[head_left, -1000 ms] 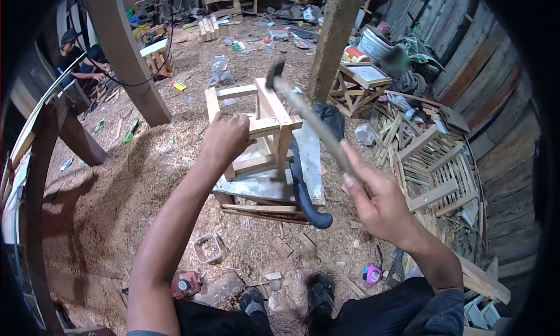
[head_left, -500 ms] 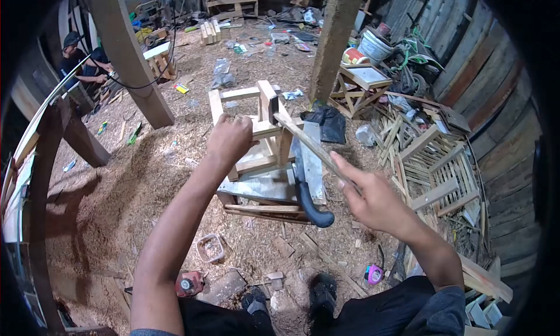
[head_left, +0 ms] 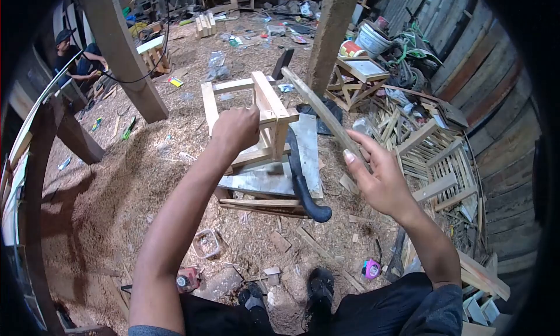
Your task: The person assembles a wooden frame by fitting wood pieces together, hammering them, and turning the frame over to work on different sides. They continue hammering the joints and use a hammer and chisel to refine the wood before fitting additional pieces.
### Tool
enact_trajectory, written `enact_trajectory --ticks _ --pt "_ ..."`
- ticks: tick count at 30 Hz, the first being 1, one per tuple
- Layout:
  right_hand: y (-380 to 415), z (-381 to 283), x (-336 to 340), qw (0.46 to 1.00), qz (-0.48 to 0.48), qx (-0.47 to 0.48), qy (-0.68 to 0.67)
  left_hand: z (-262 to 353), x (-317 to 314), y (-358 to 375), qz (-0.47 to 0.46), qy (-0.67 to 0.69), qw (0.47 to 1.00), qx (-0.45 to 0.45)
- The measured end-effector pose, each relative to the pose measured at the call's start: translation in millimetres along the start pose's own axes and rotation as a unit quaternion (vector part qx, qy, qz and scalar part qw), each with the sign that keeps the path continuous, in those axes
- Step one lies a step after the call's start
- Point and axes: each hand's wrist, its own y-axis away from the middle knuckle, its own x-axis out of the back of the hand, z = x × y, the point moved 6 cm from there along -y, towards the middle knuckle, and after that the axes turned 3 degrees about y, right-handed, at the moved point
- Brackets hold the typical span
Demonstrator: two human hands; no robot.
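My left hand (head_left: 236,128) is closed around the near rail of a small wooden stool frame (head_left: 269,95). My fingers hide part of that rail. The frame rests on a low bench (head_left: 262,183) with a pale, worn top. In my right hand (head_left: 378,175) is a hammer (head_left: 318,105), gripped by its long wooden handle. Its dark head is up in the air beyond the frame's right corner, apart from the wood. A handsaw (head_left: 301,187) with a black curved handle lies on the bench, its handle jutting over the near edge.
Wood shavings cover the floor. Near my feet are a plastic tub (head_left: 206,243), a pink tape measure (head_left: 371,269) and a red tool (head_left: 187,279). Slatted wooden pieces (head_left: 434,167) lie right. Posts (head_left: 332,38) stand beyond the bench. Another person (head_left: 73,62) sits far left.
The hammer head has lifted away from the frame's top corner, rising up and to the right. My left hand stays on the frame.
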Motion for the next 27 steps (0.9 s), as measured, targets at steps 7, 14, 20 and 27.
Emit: enact_trajectory --ticks 7,14,20,27 --pt "-1.1 -10.8 -1.7 0.995 -0.051 0.025 0.079 2.0 1.1 1.7 0.013 0.006 1.000 -0.013" --pt "3.1 -2.5 -8.4 0.979 -0.072 0.128 0.142 -1.0 -0.4 -0.8 0.005 0.004 1.000 0.003" --pt "4.0 4.2 -14.7 0.974 -0.011 0.183 0.135 3.3 3.7 -0.2 -0.010 0.015 1.000 -0.005" --pt "0.5 -15.0 -4.5 0.992 0.027 0.083 0.089 0.0 -0.4 -0.9 -0.043 0.013 0.999 0.021"
